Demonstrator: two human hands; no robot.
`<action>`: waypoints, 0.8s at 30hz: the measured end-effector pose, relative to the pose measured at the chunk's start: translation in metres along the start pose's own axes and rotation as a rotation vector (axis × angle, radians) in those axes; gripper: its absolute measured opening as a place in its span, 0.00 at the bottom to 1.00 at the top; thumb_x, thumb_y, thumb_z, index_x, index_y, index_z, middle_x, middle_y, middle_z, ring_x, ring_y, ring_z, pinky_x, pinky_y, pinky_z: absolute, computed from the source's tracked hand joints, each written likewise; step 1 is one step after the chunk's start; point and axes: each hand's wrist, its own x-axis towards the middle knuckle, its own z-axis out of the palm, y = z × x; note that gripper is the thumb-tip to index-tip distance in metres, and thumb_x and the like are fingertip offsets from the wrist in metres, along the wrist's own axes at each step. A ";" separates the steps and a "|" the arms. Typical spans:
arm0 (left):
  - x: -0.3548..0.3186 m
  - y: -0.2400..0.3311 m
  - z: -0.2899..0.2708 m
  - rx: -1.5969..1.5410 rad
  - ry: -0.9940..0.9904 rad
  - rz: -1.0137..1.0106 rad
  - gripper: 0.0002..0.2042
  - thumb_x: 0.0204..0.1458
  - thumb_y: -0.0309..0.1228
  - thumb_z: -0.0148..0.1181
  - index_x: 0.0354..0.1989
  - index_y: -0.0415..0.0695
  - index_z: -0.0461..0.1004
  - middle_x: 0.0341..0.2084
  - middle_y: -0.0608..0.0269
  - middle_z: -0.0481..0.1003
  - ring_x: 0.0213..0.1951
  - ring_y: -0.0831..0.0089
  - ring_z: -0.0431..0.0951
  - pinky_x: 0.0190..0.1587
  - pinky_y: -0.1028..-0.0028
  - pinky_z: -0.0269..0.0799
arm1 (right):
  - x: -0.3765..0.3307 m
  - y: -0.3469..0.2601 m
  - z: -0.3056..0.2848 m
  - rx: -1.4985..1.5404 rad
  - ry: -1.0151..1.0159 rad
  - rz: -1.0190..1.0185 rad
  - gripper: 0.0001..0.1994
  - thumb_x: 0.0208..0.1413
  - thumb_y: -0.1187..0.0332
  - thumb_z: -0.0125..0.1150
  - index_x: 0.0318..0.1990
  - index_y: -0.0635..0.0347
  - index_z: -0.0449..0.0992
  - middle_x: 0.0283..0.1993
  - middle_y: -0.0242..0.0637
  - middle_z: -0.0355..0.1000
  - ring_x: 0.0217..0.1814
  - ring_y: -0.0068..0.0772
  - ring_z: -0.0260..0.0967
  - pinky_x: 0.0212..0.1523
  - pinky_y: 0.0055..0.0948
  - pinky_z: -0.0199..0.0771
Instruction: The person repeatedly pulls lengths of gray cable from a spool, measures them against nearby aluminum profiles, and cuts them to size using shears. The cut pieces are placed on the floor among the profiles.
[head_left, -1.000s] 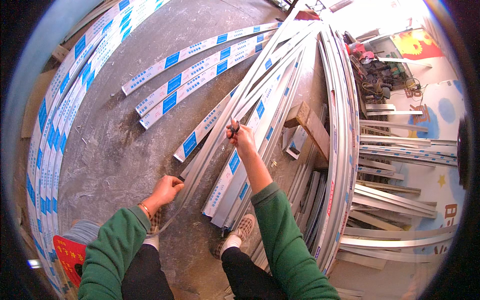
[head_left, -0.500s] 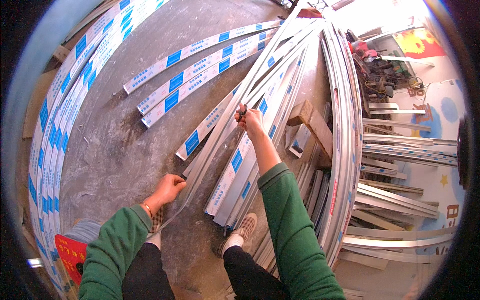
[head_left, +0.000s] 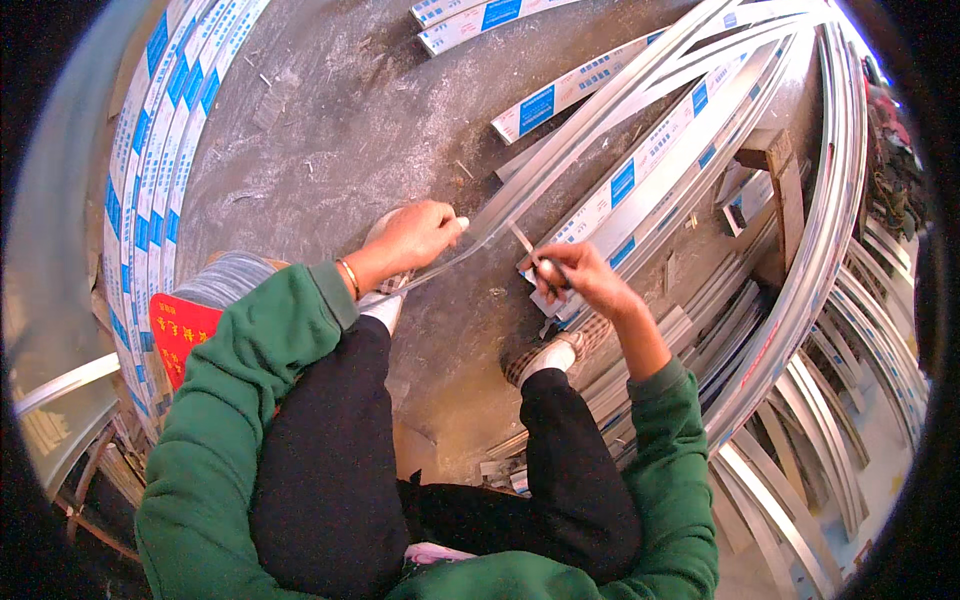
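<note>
My left hand is closed, its thumb and fingertips together beside the near end of a long pale metal profile. Whatever it pinches is too small to make out. A thin, see-through grey strip trails from the profile's end, passing just below this hand toward my leg. In my right hand is a small dark-handled tool with a narrow pale blade, its fingers wrapped round the handle. The blade points up and left, close to the profile's end. The tool's exact kind is hidden by the fingers.
Film-wrapped white-and-blue profiles lie right of the long profile, and more curve along the left. A grey coil with a red label sits by my left arm. A wooden support stands at right.
My view has tilted down and left. My right hand has come back from far along the profile to its near end, and the tool's pale blade now shows. My left hand stays near that end.
</note>
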 end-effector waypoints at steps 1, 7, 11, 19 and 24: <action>-0.003 0.001 0.004 -0.144 -0.090 0.000 0.16 0.58 0.42 0.55 0.33 0.39 0.79 0.25 0.60 0.79 0.30 0.74 0.78 0.34 0.69 0.72 | 0.000 0.007 0.007 -0.003 -0.028 0.034 0.16 0.59 0.57 0.61 0.44 0.62 0.78 0.25 0.28 0.73 0.26 0.17 0.71 0.25 0.18 0.65; -0.012 0.001 0.026 -0.606 -0.246 -0.009 0.13 0.58 0.36 0.57 0.33 0.37 0.79 0.21 0.64 0.77 0.24 0.78 0.76 0.28 0.77 0.72 | 0.016 0.020 0.007 -0.016 -0.106 0.067 0.19 0.58 0.54 0.62 0.44 0.62 0.79 0.25 0.27 0.73 0.26 0.17 0.69 0.25 0.19 0.64; -0.008 0.000 0.019 -0.572 -0.243 -0.030 0.12 0.59 0.35 0.55 0.36 0.38 0.79 0.18 0.70 0.73 0.22 0.82 0.71 0.25 0.79 0.67 | 0.026 0.020 -0.004 -0.019 -0.141 0.094 0.19 0.59 0.54 0.61 0.45 0.62 0.79 0.24 0.29 0.73 0.25 0.18 0.68 0.24 0.19 0.62; -0.005 0.005 0.021 -0.657 -0.267 -0.009 0.10 0.56 0.31 0.54 0.29 0.39 0.79 0.15 0.71 0.70 0.18 0.83 0.68 0.22 0.79 0.65 | 0.050 0.028 -0.007 0.089 -0.188 0.076 0.25 0.58 0.48 0.59 0.46 0.67 0.77 0.24 0.28 0.70 0.26 0.20 0.66 0.25 0.20 0.61; -0.003 0.004 0.019 -0.680 -0.275 -0.031 0.10 0.56 0.30 0.54 0.28 0.38 0.78 0.14 0.72 0.69 0.18 0.83 0.67 0.22 0.80 0.65 | 0.052 0.035 0.001 0.414 -0.236 0.073 0.26 0.57 0.47 0.59 0.44 0.66 0.77 0.24 0.27 0.68 0.26 0.20 0.65 0.25 0.19 0.60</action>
